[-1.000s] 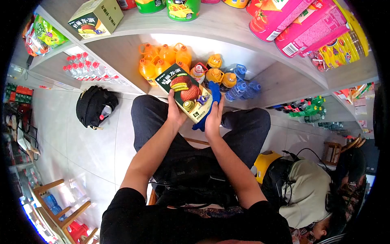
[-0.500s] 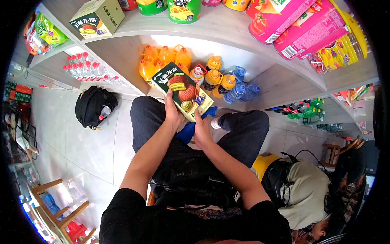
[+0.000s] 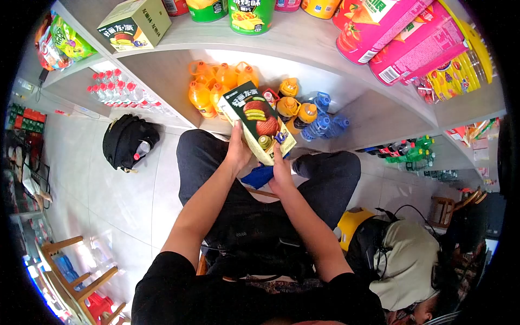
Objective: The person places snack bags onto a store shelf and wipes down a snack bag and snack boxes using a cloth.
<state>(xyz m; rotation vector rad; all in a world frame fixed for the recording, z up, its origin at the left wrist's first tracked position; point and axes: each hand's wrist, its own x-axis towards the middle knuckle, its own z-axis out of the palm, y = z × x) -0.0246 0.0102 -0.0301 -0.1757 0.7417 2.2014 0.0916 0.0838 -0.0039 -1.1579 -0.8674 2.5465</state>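
Observation:
A dark green and cream snack box [image 3: 259, 122] with round cakes pictured on its front is tilted in front of my knees. My left hand [image 3: 237, 151] is closed on its lower left edge. The fingers of my right hand [image 3: 280, 170] grip the lower right corner, thumb on the front face. Blue cloth [image 3: 257, 177] hangs below the box, between my hands, close to my right palm; part of it is hidden behind the box and hand. A similar, larger box [image 3: 134, 26] stands on the upper shelf at the left.
Orange drink bottles [image 3: 200, 97] and blue-capped bottles [image 3: 319, 125] fill the lower shelf ahead. Above runs the shelf edge [image 3: 292, 49], with canisters [image 3: 252, 15] on it. A black backpack [image 3: 127, 142] lies on the floor at left. Another person [image 3: 406, 260] is close behind at right.
The box has shifted slightly right and down in the view, still in both hands. More of the blue cloth shows below it on the left, less at the right.

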